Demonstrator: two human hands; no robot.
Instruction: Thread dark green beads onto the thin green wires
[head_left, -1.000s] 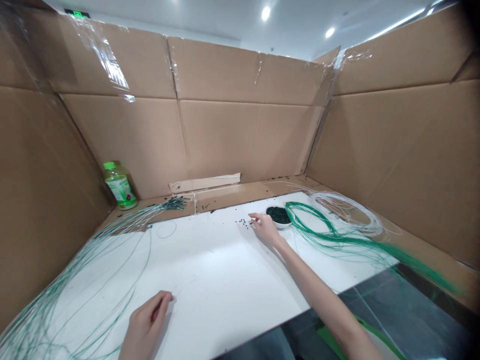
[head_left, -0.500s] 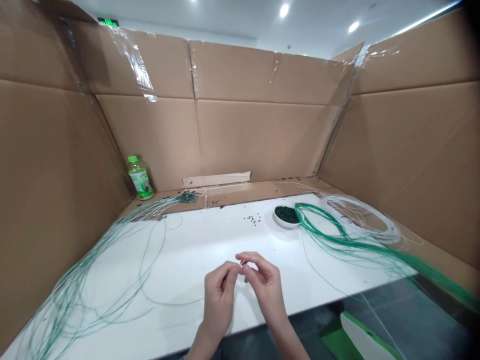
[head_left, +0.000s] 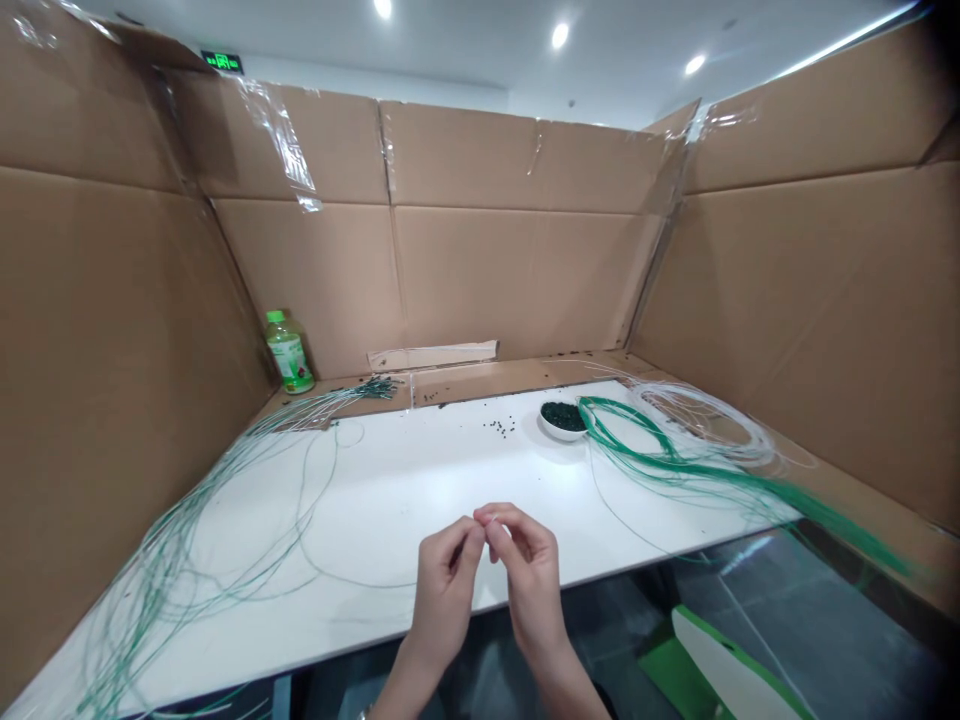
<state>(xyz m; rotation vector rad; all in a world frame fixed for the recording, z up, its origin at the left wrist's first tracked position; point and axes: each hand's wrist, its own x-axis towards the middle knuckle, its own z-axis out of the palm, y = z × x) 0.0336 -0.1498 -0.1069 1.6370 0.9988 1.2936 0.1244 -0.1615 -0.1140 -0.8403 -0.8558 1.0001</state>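
Left of the fingers point(head_left: 471, 550), trailing a green strand point(head_left: 367, 583); pinching left hand point(head_left: 442, 585) and right hand point(head_left: 536, 580) tip to tip, probably for fine control, with any contents too hidden to tell; facing a white bowl point(head_left: 561, 434) of dark beads point(head_left: 562, 415) ahead-right, likely for reach.

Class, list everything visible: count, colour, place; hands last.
Rectangular tabletop: one, white, centre.
Round bowl: one, white, tabletop's rear right.
Tiny beads: many, dark, in bowl and loose beside it.
Coiled thin strands: many, green, right of bowl.
Coiled clear strands: several, whitish, far right.
Loose dark-ended strands: many, pale green, left.
Capped plastic bottle: one, green, back left.
Cardboard walls: three, brown, left, back, right.
Cardboard strip: one, brown, by back wall.
Tape: several, clear, on walls.
Lit sign: one, green, top left.
Round lights: three, white, top.
Angular object: one, green and white, lower right.
Tiled floor: one, dark grey, below.
Left hand: one, bare, lower centre.
Right hand: one, bare, beside it.
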